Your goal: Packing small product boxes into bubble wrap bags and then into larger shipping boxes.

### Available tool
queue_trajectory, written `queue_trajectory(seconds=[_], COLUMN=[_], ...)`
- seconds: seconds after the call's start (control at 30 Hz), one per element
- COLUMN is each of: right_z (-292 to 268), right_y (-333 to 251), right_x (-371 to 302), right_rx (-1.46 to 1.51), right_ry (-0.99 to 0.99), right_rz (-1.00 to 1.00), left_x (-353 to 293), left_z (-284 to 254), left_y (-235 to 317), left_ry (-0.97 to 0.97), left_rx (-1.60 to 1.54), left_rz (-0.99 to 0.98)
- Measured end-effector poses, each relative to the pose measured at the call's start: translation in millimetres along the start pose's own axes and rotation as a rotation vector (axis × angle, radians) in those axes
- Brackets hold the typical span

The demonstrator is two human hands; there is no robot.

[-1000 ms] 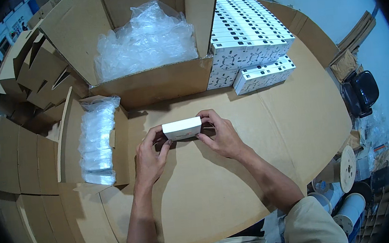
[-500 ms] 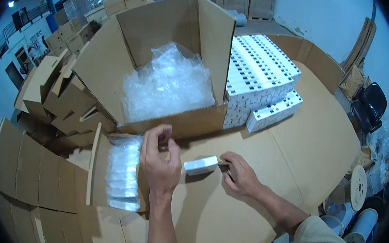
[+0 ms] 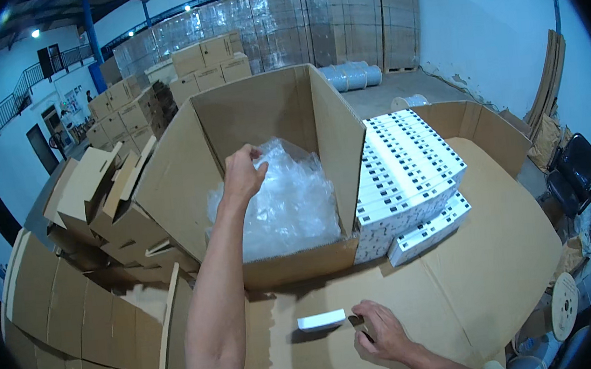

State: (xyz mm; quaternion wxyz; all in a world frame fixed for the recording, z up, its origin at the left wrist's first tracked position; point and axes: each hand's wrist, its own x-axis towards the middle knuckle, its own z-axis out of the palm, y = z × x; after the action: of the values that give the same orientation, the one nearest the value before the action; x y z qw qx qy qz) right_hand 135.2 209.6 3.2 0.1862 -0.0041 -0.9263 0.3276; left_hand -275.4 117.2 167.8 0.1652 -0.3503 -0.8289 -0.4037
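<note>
my left hand (image 3: 242, 174) has risen to the plastic bags (image 3: 289, 209), grip unclear, leaving the white box (image 3: 321, 321) beside my released right hand (image 3: 384, 333).

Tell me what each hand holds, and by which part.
Left hand, by the clear plastic pile: any hold cannot be told. Right hand: open beside the white box, not holding it.

I have free bench (image 3: 506, 257) to the right; ahead, the stacked white boxes (image 3: 406, 168) and tall open carton (image 3: 303, 267) block me, though its top admits passage to the plastic bags (image 3: 288, 217).
</note>
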Motion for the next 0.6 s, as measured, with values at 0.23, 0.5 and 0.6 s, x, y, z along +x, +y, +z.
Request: queue_trajectory(seconds=[0.23, 0.5, 0.6], right_z=[-6.1, 0.1, -1.6], right_y=[-14.5, -17.9, -14.9], right_x=[7.5, 12.0, 8.9], right_rx=[-0.034, 0.048, 0.067], right_ry=[-0.013, 0.186, 0.165], right_rz=[0.023, -0.061, -0.051], left_x=[24.6, 29.1, 29.9], left_z=[29.2, 14.0, -1.5], left_y=[-41.3, -35.3, -19.2], left_ry=[-0.199, -0.171, -0.017], left_rx=[0.208, 0.109, 0.010], left_rz=[-0.010, 0.085, 0.093])
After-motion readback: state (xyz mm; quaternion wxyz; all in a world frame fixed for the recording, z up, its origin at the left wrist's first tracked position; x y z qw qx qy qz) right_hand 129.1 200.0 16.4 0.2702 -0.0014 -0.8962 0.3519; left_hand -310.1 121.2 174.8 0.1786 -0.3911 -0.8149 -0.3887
